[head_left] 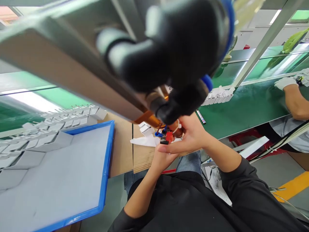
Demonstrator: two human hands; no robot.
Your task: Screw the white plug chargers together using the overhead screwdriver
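Note:
My right hand (193, 135) closes around a small part with a red-and-black block (168, 137), blue-ended wires and a copper-coloured body carrying a white zip tie. Its thumb reaches left, across the top of my left hand (164, 160). From below, my left hand is closed at the underside of the same part; most of its fingers are hidden. Right above both hands hangs a machine head with blurred black elbow fittings (145, 61), covering some of the part. Behind my hands lie a white sheet of paper or film (146, 141) and a small white box (146, 129).
To the left, a blue-rimmed tray (105, 170) bears rows of open white boxes (51, 140). A grey machine beam (79, 77) crosses overhead. More white boxes (218, 96) and a pen (201, 117) lie right. A co-worker's gloved hand (286, 82) is far right.

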